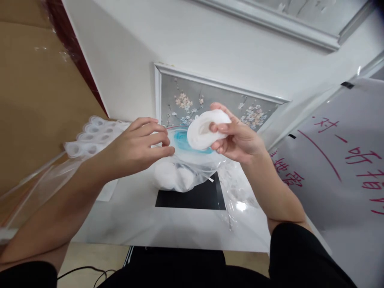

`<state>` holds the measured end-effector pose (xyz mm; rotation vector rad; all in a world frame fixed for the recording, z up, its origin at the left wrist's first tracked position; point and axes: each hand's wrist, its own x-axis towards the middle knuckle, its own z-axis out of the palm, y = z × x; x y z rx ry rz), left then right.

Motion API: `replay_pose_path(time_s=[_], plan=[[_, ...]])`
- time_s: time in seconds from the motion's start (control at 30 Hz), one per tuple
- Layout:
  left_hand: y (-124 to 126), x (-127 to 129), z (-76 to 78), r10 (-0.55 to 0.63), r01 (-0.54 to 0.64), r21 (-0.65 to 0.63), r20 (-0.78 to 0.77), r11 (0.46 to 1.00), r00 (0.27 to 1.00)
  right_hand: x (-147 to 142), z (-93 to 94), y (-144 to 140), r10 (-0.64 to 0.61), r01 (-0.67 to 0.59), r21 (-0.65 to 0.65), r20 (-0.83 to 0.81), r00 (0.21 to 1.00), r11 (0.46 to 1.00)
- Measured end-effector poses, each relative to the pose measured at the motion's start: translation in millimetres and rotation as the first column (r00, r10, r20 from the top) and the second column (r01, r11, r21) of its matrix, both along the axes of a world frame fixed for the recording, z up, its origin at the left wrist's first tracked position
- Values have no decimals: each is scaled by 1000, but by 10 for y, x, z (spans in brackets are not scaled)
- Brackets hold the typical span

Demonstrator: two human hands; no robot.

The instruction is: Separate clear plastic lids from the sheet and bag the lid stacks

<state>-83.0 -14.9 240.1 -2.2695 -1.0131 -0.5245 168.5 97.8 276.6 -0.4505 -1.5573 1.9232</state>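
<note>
My right hand [237, 136] grips a soft white round pad [201, 132] with a dent in its middle, held up above the table. My left hand [136, 146] hovers just left of it, fingers loosely curled and apart, holding nothing, its fingertips close to the top of a clear plastic bag [192, 168]. The bag lies on the white table [180, 228] below both hands and holds more white round pieces [172, 176] and something blue [181, 141].
A clear plastic tray with round wells [90, 138] sits at the table's left end. A black square [195, 198] marks the tabletop under the bag. A framed flower picture [192, 102] leans on the wall behind. A whiteboard with red writing [345, 160] stands at right.
</note>
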Motion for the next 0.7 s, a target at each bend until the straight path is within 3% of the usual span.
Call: replay_pose_path(time_s=[0.1, 0.17, 0.27, 0.33, 0.4, 0.47, 0.53, 0.6, 0.7], plan=[[-44, 27, -19, 22, -21, 21, -21, 1000, 1000, -60, -84, -71, 200, -203, 39, 72, 977, 978], [-65, 33, -20, 16, -16, 10, -22, 1000, 1000, -81, -126, -75, 270, -296, 128, 187, 945, 947], [-76, 29, -12, -11, 11, -2, -9, 1000, 1000, -129, -147, -40, 303, -444, 316, 407, 862, 839], [-71, 28, -11, -33, 33, -4, 0, 999, 999, -193, -151, -4, 299, -571, 410, 559, 773, 711], [-60, 42, -18, -55, 55, -5, 7, 998, 998, -282, -166, 24, 281, -710, 456, 697, 660, 536], [-53, 73, -29, -72, 72, -13, 0, 997, 997, -383, -197, 36, 275, -834, 423, 805, 526, 354], [-62, 113, -27, -78, 77, -41, -25, 996, 997, -477, -224, 33, 265, -908, 336, 878, 398, 249], [-91, 149, 6, -84, 79, -100, -44, 992, 995, -540, -223, 27, 249, -924, 278, 906, 343, 265], [-132, 195, 123, -125, 110, -226, -52, 968, 991, -552, -150, 28, 200, -901, 239, 924, 326, 361]])
